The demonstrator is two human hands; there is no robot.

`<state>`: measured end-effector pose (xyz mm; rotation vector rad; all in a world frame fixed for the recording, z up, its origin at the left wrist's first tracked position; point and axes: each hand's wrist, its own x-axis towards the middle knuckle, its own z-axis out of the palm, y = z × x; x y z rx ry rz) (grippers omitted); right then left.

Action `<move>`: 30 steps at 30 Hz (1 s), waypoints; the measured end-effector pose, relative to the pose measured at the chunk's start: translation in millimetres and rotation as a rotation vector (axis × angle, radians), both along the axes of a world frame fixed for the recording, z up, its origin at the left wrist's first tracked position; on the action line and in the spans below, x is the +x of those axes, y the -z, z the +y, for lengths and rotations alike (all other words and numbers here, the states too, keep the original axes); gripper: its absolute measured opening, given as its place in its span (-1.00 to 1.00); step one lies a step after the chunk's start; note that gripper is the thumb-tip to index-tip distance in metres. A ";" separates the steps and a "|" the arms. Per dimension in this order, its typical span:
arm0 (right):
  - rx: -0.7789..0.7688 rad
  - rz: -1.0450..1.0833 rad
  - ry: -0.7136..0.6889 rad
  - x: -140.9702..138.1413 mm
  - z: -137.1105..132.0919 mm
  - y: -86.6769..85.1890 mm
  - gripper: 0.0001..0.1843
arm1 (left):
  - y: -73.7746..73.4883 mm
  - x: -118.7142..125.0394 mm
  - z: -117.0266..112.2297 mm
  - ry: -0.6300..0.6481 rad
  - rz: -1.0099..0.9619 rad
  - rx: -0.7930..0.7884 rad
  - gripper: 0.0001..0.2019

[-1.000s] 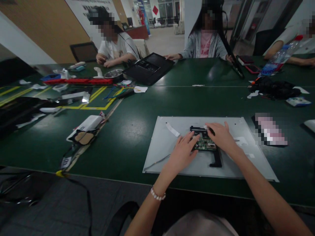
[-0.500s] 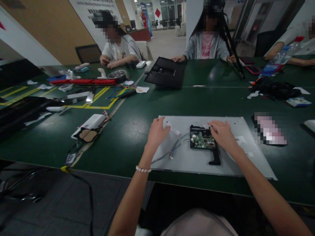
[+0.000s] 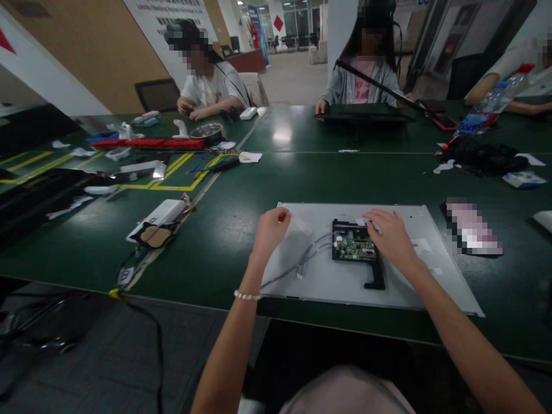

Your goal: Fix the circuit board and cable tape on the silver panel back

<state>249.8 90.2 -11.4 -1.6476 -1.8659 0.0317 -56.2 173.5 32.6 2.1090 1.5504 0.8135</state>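
A thin, whitish strip of clear tape [image 3: 301, 223] is pinched at one end by my left hand [image 3: 271, 230], above the upper left part of a grey metal panel [image 3: 319, 282]. On the panel lies a black plastic bracket [image 3: 378, 276] carrying a green circuit board [image 3: 351, 248]. Grey cables [image 3: 308, 256] run left from the board across the panel. My right hand [image 3: 390, 237] rests at the bracket's upper right corner, fingers stretched out and apart. A small whitish tab [image 3: 360, 222] shows by its fingertips.
A phone [image 3: 474, 227] lies right of the panel. To the left is a white battery-like pack [image 3: 157, 221] with leads. Across the green table [image 3: 215, 230], a person [image 3: 366, 86] handles a dark flat panel [image 3: 366, 114]. A bottle [image 3: 491, 106] stands far right.
My left hand has closed its fingers on the tape strip and lifted its end off the panel. My right hand has hardly moved. The person opposite has turned the dark panel nearly edge-on.
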 end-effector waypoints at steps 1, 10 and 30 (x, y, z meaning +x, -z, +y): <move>0.008 0.006 -0.006 -1.1 -0.8 -2.0 -0.66 | -6.4 -2.0 -4.4 0.009 -0.052 -0.017 -0.82; 0.054 0.011 -0.305 -31.3 -15.1 -17.4 -0.66 | -10.5 8.0 -46.5 0.225 -0.021 -0.209 -0.79; 0.075 -0.242 -0.676 -82.4 -36.7 -11.5 -0.73 | 10.7 23.7 -47.7 0.216 0.125 -0.160 -0.81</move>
